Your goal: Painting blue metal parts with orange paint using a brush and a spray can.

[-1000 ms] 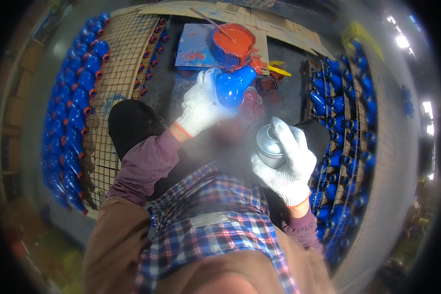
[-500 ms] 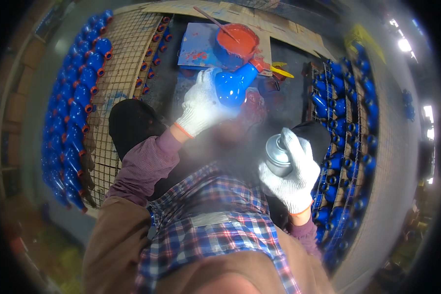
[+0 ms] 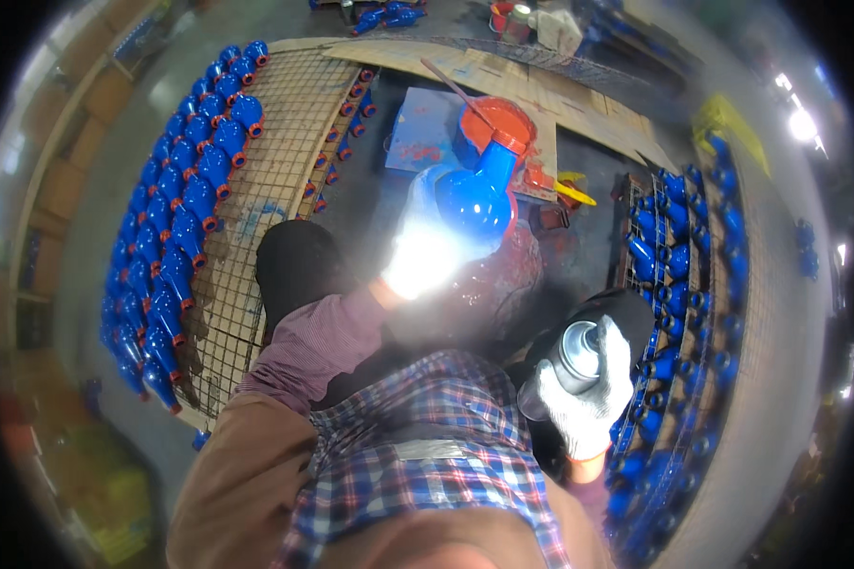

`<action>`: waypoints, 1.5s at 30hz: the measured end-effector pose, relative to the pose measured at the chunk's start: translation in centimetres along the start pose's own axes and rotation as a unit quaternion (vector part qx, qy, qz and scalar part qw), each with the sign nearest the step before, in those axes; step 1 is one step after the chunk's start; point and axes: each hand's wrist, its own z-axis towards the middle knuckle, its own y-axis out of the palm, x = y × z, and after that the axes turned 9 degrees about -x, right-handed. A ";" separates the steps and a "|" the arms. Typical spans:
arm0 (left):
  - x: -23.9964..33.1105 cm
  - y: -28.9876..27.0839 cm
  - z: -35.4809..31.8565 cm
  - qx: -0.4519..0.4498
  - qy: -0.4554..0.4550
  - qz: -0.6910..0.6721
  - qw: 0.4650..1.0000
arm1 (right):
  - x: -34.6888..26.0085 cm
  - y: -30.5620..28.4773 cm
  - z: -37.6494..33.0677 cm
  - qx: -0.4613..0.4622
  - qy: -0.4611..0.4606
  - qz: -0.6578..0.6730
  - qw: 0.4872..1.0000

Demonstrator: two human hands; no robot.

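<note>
In my left hand (image 3: pixel 425 248), gloved in white and washed out by glare, is a glossy blue bulb-shaped fitting (image 3: pixel 476 201). Its narrow neck points up and away, ending in a red rim. The gloved fingers lie round the far left of the bulb, partly hidden behind it. At the lower right my right hand (image 3: pixel 593 403), also in a white knitted glove, is wrapped round a silver spray can (image 3: pixel 576 358). The can tilts, apart from the fitting. Just beyond the fitting's neck stands a bowl of red paint (image 3: pixel 522 121) with a stick (image 3: pixel 455 92) leaning in it.
Rows of blue fittings (image 3: pixel 199 199) with red rims cover a mesh rack (image 3: pixel 280 123) on my left. More blue fittings (image 3: pixel 676 261) fill racks on my right. A paint-stained board (image 3: pixel 417 128) lies under the bowl. Beside it is a yellow-handled tool (image 3: pixel 576 192).
The view has shifted, so the scene sits lower and further right. The fitting's neck has swung more upright in my left hand. Both hands keep their holds.
</note>
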 end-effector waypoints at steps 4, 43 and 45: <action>0.6 -0.3 0.2 0.013 0.013 0.045 0.999 | 0.1 0.2 -0.1 0.003 -0.006 -0.009 1.000; 2.6 -0.6 0.5 -0.074 0.036 0.218 0.972 | -0.5 2.0 3.5 -0.014 -0.081 -0.054 0.995; 2.5 -0.5 0.5 -0.074 0.018 0.219 0.973 | -0.5 1.9 3.3 0.003 -0.069 -0.045 0.997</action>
